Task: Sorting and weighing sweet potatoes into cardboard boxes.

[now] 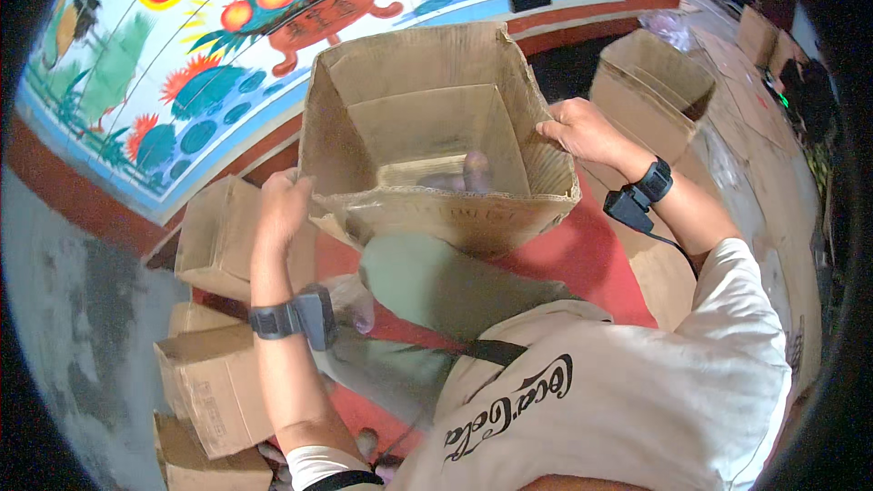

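A worn, open-topped cardboard box [450, 215] is held up over my knees, tilted so that I see into it. At its left rim my left hand [283, 208] grips the near corner. My right hand [588, 133] pinches the cardboard edge on the right side. On the box's floor lie brownish-purple tubers [477, 172], which look like sweet potatoes; the near wall partly hides them. Both wrists wear black strapped devices.
Several cardboard boxes [222, 382] stand to the left. Another open box [648, 92] is at the right, near a clear plastic bag [665, 31]. A painted wall [225, 82] rises ahead. Beneath me lies red sheeting [600, 266], with flattened cardboard [757, 170] on the right.
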Action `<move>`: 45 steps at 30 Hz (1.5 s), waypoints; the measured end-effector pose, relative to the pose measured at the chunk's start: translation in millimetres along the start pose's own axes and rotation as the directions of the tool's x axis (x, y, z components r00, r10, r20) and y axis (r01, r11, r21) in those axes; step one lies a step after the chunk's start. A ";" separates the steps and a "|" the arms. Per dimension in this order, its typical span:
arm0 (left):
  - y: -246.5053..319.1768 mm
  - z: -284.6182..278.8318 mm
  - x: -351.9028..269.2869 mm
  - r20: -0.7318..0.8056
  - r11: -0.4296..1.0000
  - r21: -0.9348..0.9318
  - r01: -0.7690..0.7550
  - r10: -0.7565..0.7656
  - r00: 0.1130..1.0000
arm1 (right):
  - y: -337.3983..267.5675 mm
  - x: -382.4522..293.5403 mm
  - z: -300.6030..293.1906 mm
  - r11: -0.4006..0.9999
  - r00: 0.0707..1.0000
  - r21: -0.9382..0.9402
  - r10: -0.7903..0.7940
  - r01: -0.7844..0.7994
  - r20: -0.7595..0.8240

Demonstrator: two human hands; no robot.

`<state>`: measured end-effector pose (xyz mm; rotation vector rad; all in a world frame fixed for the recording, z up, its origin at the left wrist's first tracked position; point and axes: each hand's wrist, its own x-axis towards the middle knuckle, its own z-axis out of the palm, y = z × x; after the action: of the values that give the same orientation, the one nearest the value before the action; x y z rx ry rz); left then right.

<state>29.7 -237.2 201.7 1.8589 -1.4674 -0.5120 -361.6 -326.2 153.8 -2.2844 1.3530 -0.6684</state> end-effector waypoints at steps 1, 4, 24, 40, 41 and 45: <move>7.1 7.7 8.9 0.049 0.999 0.037 0.007 -0.009 0.999 | 11.8 -7.6 -1.1 0.998 0.998 0.057 0.008 -0.004 -0.067; 0.3 36.7 49.8 0.119 0.981 0.088 -0.172 0.161 0.980 | 28.0 -28.5 -21.8 0.997 0.987 0.039 0.071 -0.066 -0.142; 32.4 142.0 44.7 0.469 0.895 -0.150 -0.419 0.438 0.767 | 195.7 -101.6 -100.6 0.525 0.861 -0.727 0.476 -0.443 -0.182; -217.8 43.8 -111.9 -0.268 0.897 0.441 0.004 0.128 0.955 | -17.5 162.1 48.2 0.985 0.982 0.018 -0.170 0.169 0.079; -221.7 45.1 -115.1 -0.299 0.918 0.397 0.019 0.110 0.948 | -21.6 176.4 65.6 0.974 0.989 0.185 -0.140 0.128 0.055; -212.6 42.5 -126.5 -0.330 0.885 0.464 0.031 0.140 0.934 | -26.9 224.2 137.7 0.920 0.998 0.391 -0.055 0.035 0.039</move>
<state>109.0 -105.1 3.5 2.1220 -1.4675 0.2298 -168.8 -499.9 102.1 -2.0001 1.0356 -0.8099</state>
